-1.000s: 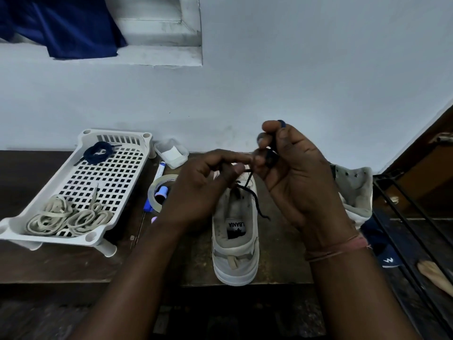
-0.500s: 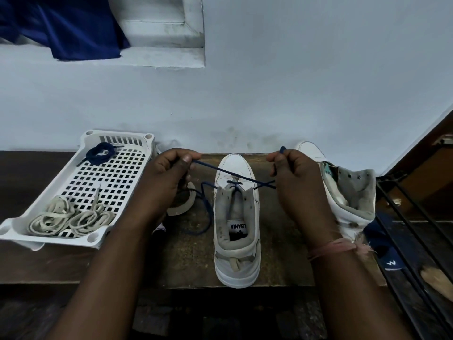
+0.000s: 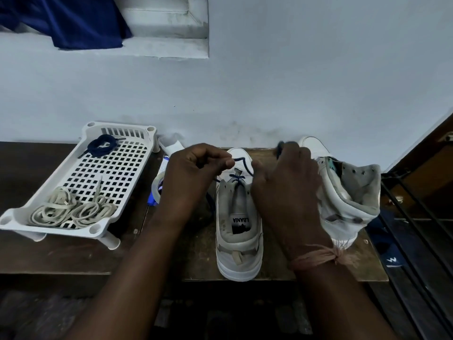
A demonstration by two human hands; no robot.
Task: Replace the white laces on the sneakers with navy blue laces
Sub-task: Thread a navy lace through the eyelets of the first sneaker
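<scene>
Left of the left hand (image 3: 193, 173), a white perforated tray (image 3: 73, 168) holds the removed white laces (image 3: 71, 211) and a coiled spare navy lace (image 3: 101, 144); a tape roll (image 3: 157, 185) and a blue pen (image 3: 152, 201) sit partly hidden behind that hand. Both hands hover over the white sneaker (image 3: 239, 231) between them, each pinching an end of the navy blue lace (image 3: 236, 177) threaded through its front eyelets. The right hand (image 3: 284, 190) blocks part of the second sneaker (image 3: 350, 192), whose end it grips is blurred. Dark wooden surface (image 3: 61, 253), pale blue wall (image 3: 294, 82), blue cloth (image 3: 73, 20) above
</scene>
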